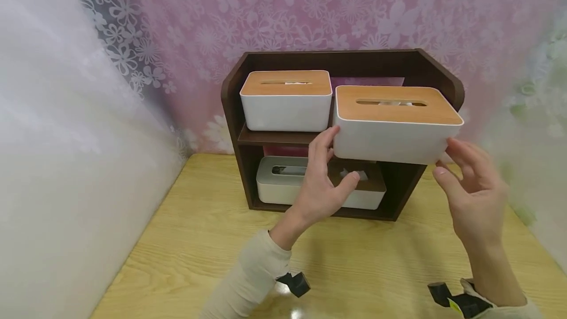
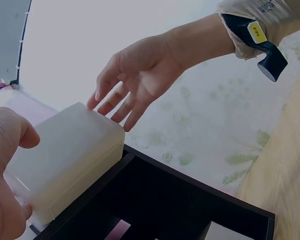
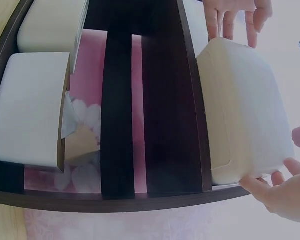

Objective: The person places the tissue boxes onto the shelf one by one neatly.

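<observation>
A white tissue box with a light wood lid (image 1: pixel 398 142) juts out at the front of the upper shelf's right side. At its left end is my left hand (image 1: pixel 321 186), fingers extended along the end wall and thumb held away from it. My right hand (image 1: pixel 478 186) touches the opposite end with its fingertips, its thumb apart from the box. From the left wrist, the right hand's fingers (image 2: pixel 125 107) look nearly straight against the box (image 2: pixel 70 145). In the right wrist view the box (image 3: pixel 245 110) shows its underside, right at the shelf's edge.
A dark brown two-tier shelf (image 1: pixel 235 102) stands on a wood-grain table (image 1: pixel 177 240). Beside the held box sits another wood-lidded tissue box (image 1: pixel 288 112). Below are a grey-lidded box (image 1: pixel 276 193) and a brown-lidded tissue box (image 1: pixel 369 201). Pink floral cloth (image 1: pixel 199 28) hangs behind.
</observation>
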Demonstrator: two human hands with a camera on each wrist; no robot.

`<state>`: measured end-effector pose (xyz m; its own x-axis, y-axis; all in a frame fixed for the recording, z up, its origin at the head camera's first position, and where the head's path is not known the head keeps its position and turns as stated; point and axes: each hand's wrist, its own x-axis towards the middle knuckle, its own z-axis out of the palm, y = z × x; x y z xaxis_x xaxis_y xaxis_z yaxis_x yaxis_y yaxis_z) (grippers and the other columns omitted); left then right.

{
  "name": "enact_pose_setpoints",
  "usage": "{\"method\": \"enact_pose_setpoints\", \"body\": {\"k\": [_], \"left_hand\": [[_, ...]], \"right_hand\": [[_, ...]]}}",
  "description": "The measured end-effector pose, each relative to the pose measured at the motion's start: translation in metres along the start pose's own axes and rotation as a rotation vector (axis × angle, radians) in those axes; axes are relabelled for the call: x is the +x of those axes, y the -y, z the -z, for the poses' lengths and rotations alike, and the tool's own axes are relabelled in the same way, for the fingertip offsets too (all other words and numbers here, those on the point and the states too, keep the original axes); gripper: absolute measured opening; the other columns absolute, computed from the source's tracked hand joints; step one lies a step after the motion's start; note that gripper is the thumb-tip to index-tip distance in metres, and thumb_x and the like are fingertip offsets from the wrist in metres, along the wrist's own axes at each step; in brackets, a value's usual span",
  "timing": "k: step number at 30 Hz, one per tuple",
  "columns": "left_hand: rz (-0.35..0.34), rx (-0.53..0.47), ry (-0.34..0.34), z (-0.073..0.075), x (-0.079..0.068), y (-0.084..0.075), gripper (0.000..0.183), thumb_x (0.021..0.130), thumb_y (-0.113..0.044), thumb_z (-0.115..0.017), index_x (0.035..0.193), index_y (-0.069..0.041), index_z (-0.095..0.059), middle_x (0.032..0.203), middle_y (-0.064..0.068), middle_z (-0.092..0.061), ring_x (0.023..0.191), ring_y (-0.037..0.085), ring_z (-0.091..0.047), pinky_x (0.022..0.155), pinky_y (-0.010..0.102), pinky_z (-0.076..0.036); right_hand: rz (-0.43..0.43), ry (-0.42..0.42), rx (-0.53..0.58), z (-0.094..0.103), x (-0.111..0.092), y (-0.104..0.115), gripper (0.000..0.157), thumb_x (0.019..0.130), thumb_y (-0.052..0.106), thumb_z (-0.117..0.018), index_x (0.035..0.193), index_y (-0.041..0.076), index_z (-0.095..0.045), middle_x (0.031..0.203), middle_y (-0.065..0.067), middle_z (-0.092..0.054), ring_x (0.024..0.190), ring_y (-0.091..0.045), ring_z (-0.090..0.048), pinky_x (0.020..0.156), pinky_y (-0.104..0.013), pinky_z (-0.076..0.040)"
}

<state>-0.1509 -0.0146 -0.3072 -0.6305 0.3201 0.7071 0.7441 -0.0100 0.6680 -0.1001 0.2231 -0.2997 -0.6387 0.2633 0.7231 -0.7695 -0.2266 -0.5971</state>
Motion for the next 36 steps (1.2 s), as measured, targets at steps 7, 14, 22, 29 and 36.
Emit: {"method": "enact_pose_setpoints", "body": {"k": [7, 14, 22, 29, 36], "left_hand": [[-0.02, 0.095, -0.033, -0.009, 0.001, -0.002, 0.081, 0.086, -0.006, -0.06, 0.157, -0.012, -0.023, 0.147, 0.012, -0.027, 0.13, 0.017, -0.033, 0.107, 0.031, -0.037], [-0.014, 0.149, -0.035, -0.01, 0.001, -0.002, 0.083, 0.085, -0.004, -0.06, 0.158, -0.011, -0.022, 0.138, 0.014, -0.03, 0.117, 0.022, -0.037, 0.1, 0.031, -0.039], [-0.008, 0.17, -0.038, -0.009, 0.003, 0.001, 0.083, 0.085, -0.004, -0.06, 0.159, -0.011, -0.021, 0.128, 0.016, -0.031, 0.111, 0.028, -0.037, 0.095, 0.027, -0.036], [0.01, 0.19, -0.03, -0.005, 0.002, 0.003, 0.082, 0.088, -0.004, -0.059, 0.159, -0.011, -0.019, 0.128, 0.016, -0.03, 0.114, 0.025, -0.034, 0.096, 0.028, -0.034], [0.024, 0.215, -0.006, -0.001, 0.004, 0.003, 0.08, 0.09, -0.004, -0.057, 0.159, -0.01, -0.018, 0.133, 0.018, -0.03, 0.119, 0.024, -0.035, 0.101, 0.029, -0.035]], "right_hand": [[0.012, -0.021, -0.11, 0.005, -0.001, 0.004, 0.049, 0.078, -0.032, -0.05, 0.126, -0.022, -0.054, 0.13, -0.021, -0.052, 0.116, -0.028, -0.058, 0.091, -0.024, -0.053], [0.01, -0.061, -0.117, 0.006, -0.002, 0.003, 0.045, 0.079, -0.03, -0.051, 0.124, -0.024, -0.054, 0.126, -0.021, -0.052, 0.111, -0.027, -0.059, 0.087, -0.023, -0.054], [-0.004, -0.066, -0.163, 0.007, 0.002, -0.004, 0.046, 0.079, -0.027, -0.056, 0.124, -0.021, -0.056, 0.124, -0.017, -0.054, 0.11, -0.023, -0.06, 0.087, -0.02, -0.053], [-0.033, -0.054, -0.244, 0.007, 0.005, -0.008, 0.045, 0.081, -0.023, -0.058, 0.125, -0.017, -0.058, 0.122, -0.014, -0.055, 0.108, -0.02, -0.061, 0.088, -0.017, -0.052], [-0.087, -0.067, -0.358, 0.004, 0.01, -0.01, 0.046, 0.083, -0.019, -0.06, 0.127, -0.009, -0.062, 0.122, -0.011, -0.055, 0.108, -0.017, -0.062, 0.088, -0.014, -0.05]]}}
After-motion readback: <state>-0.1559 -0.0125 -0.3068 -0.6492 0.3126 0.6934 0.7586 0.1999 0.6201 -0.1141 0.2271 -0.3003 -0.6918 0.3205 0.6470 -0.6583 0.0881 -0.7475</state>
